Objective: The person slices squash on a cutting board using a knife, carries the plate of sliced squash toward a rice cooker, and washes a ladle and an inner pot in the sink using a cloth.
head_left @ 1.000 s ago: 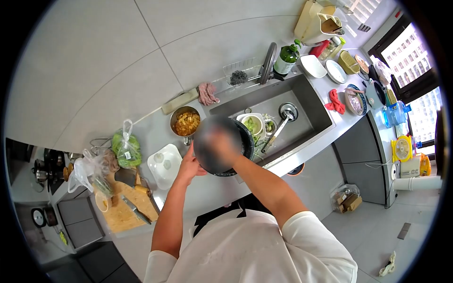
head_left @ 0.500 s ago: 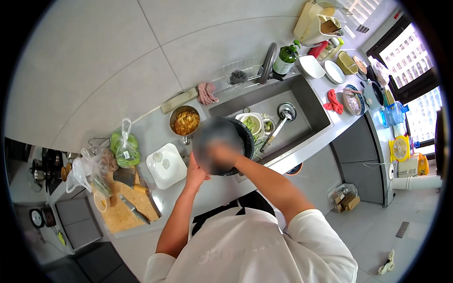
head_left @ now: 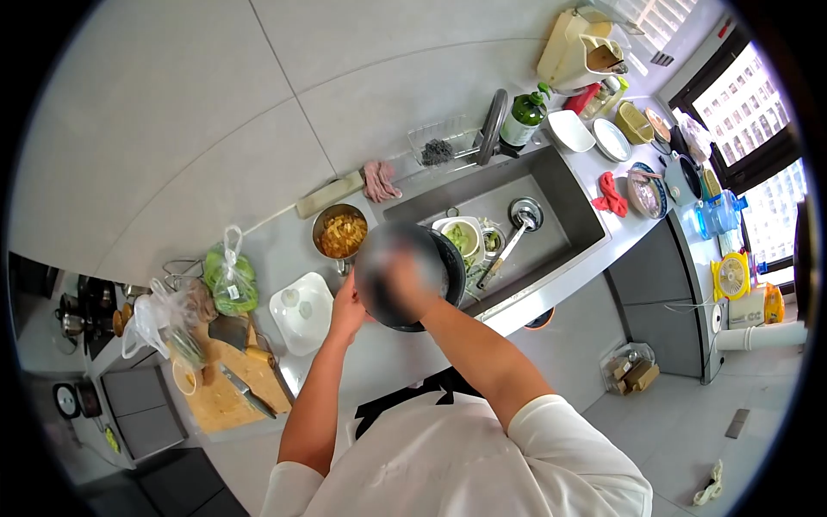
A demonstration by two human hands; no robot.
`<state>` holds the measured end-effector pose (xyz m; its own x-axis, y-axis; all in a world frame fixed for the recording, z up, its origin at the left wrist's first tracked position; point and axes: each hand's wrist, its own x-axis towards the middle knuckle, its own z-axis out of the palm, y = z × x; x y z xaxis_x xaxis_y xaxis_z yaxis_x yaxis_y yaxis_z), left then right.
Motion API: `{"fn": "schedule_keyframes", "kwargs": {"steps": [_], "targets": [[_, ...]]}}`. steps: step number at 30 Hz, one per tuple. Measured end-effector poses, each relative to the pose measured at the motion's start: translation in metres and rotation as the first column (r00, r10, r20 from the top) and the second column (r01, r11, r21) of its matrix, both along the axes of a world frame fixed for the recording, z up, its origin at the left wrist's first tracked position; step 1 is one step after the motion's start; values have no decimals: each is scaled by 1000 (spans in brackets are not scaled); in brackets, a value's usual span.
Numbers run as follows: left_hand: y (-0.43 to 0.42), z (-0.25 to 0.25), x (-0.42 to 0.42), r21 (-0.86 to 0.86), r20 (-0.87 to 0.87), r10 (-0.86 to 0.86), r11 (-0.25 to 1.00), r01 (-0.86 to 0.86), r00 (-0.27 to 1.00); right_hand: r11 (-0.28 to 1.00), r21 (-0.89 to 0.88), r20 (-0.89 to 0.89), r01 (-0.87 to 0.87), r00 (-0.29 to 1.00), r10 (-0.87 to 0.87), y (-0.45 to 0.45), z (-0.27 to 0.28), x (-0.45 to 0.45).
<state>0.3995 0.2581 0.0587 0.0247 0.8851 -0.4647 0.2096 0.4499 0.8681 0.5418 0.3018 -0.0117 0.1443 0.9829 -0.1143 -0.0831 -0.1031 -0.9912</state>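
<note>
A black round pan or pot (head_left: 451,269) is held over the counter at the sink's left edge. My left hand (head_left: 347,312) has its fingers wrapped round the left rim. My right hand (head_left: 408,280) reaches inside; a grey blur covers it and much of the vessel, so its fingers and anything in them are hidden. To the left stand a metal pot of cooked food (head_left: 342,234) and a white square dish (head_left: 301,314). A white bowl with green scraps (head_left: 463,236) sits in the sink beside the black vessel.
The sink (head_left: 551,226) also holds a ladle (head_left: 508,253). A faucet (head_left: 493,126) and green soap bottle (head_left: 524,119) stand behind it. At left, a cutting board (head_left: 226,392) bears a knife (head_left: 245,389) and cleaver (head_left: 228,331). Dishes and a red cloth (head_left: 610,196) lie right.
The right forearm shifts slightly, with its hand still over the black vessel. The left hand keeps its place at the rim. The whole view has tilted a little.
</note>
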Motion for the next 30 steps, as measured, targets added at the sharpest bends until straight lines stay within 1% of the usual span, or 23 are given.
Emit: {"fn": "schedule_keyframes", "kwargs": {"steps": [1, 2, 3, 4, 5, 8, 9, 10, 11, 12, 13, 16, 17, 18, 19, 21, 22, 24, 25, 26, 28, 29, 30], "targets": [[-3, -9, -3, -16, 119, 20, 1000, -18, 993, 999, -10, -111, 54, 992, -55, 1, 0, 0], [-3, -6, -5, -9, 120, 20, 1000, -19, 993, 994, -21, -218, 109, 970, -111, 3, -1, 1], [-4, -5, -7, -72, 177, 38, 997, -25, 984, 989, 4, 38, -148, 988, 148, 2, -3, 9], [-7, -5, -9, -138, 233, 61, 990, -29, 971, 918, -43, 290, -393, 875, 388, -1, -6, 13], [-5, -8, -11, -141, 235, 79, 989, -47, 969, 841, 54, 458, -539, 762, 458, 0, -11, 9], [-7, -16, -16, -175, 257, 90, 984, -45, 962, 682, -98, 465, -725, 572, 675, 2, -18, 23], [-4, -15, -16, -164, 258, 90, 985, -48, 962, 680, -90, 473, -727, 570, 672, 7, -10, 18], [-5, -13, -15, -176, 248, 92, 983, -49, 964, 900, -44, 322, -434, 846, 424, 11, -2, 6], [-7, -14, -15, -192, 239, 97, 980, -51, 966, 994, -68, 152, -81, 984, 90, 13, 2, -4], [-5, -14, -15, -186, 239, 97, 981, -53, 966, 995, -61, 152, -83, 984, 92, 22, -13, -11], [-5, -14, -14, -177, 235, 93, 983, -51, 968, 992, 121, 35, 42, 998, -47, 32, -43, -18], [-7, -21, -14, -172, 226, 95, 983, -56, 970, 980, 25, 73, -199, 978, 197, 18, -34, -6], [-5, -25, -15, -160, 232, 99, 985, -62, 968, 881, 51, 339, -470, 838, 427, 12, -39, 7], [-5, -25, -14, -149, 239, 102, 987, -67, 966, 714, -3, 577, -700, 582, 573, 5, -38, 19], [-6, -25, -14, -153, 237, 106, 986, -70, 966, 715, -2, 578, -699, 582, 571, 5, -36, 28], [-5, -25, -13, -154, 236, 108, 985, -73, 966, 506, -108, 593, -856, 353, 724, 6, -21, 39], [-7, -26, -12, -159, 236, 112, 984, -76, 965, 507, -108, 594, -855, 353, 723, 10, -14, 34], [-10, -22, -10, -165, 224, 121, 983, -84, 967, 902, 108, 471, -418, 821, 323, 25, -29, 7], [-11, -20, -9, -170, 211, 132, 981, -96, 969, 994, -18, 111, -106, 988, 108, 36, -40, -7], [-13, -22, -9, -169, 207, 131, 981, -97, 969, 994, -16, 107, -106, 988, 108, 38, -35, -8], [-15, -24, -9, -160, 193, 136, 982, -105, 972, 984, -174, -330, -29, 943, -31, 40, -26, -7], [-16, -24, -10, -162, 193, 131, 982, -100, 972, 964, -124, -65, -234, 972, 227, 35, -30, 4], [-16, -23, -10, -169, 212, 133, 981, -98, 968, 964, -125, -63, -233, 972, 226, 28, -21, 9]]}}
